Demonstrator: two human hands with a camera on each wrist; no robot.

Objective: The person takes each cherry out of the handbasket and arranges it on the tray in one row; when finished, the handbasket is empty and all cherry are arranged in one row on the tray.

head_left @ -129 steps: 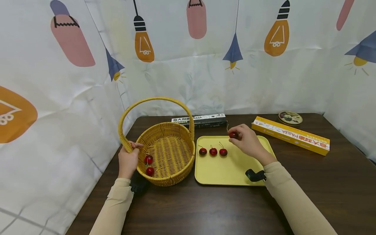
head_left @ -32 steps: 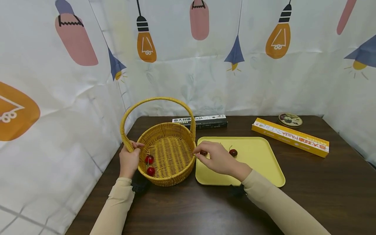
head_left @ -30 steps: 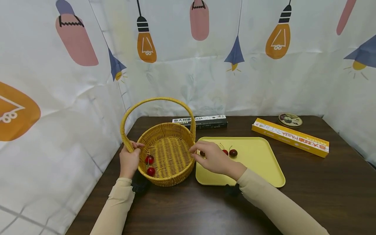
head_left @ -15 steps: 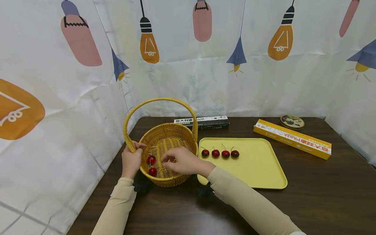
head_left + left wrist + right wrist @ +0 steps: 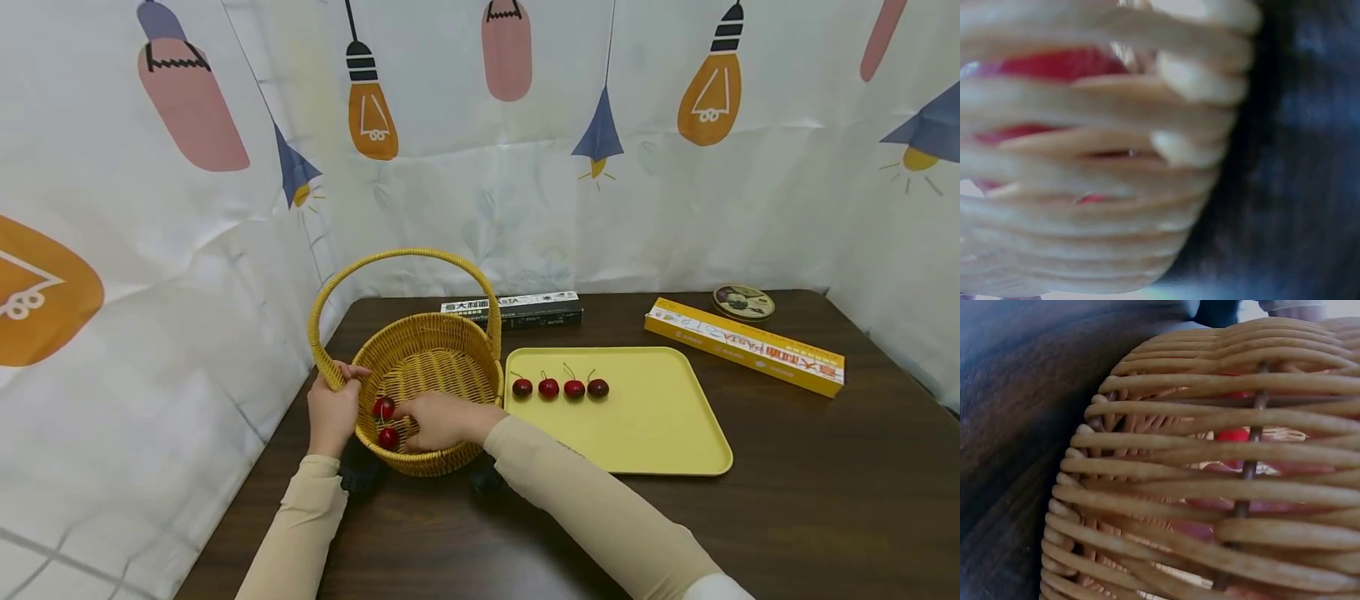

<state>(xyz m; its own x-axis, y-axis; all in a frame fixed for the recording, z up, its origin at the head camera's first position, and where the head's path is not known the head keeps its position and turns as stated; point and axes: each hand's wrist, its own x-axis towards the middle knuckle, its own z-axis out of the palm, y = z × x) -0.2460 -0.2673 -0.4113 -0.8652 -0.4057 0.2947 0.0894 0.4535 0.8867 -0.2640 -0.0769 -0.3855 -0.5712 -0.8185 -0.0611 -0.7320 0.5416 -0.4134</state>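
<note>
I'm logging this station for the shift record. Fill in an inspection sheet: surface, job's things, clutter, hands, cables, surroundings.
Surface: dark wood-grain table.
Job's things: wicker basket with two cherries inside; yellow tray with four cherries in a row.
Clutter: black box, partly hidden by the basket; yellow box; round patterned item at the back.
Hands: left hand grips the base of the basket's handle; right hand is inside the basket beside the cherries, contact unclear.
Cables: nothing seen.
Surroundings: white sheeting printed with lamps.
</note>
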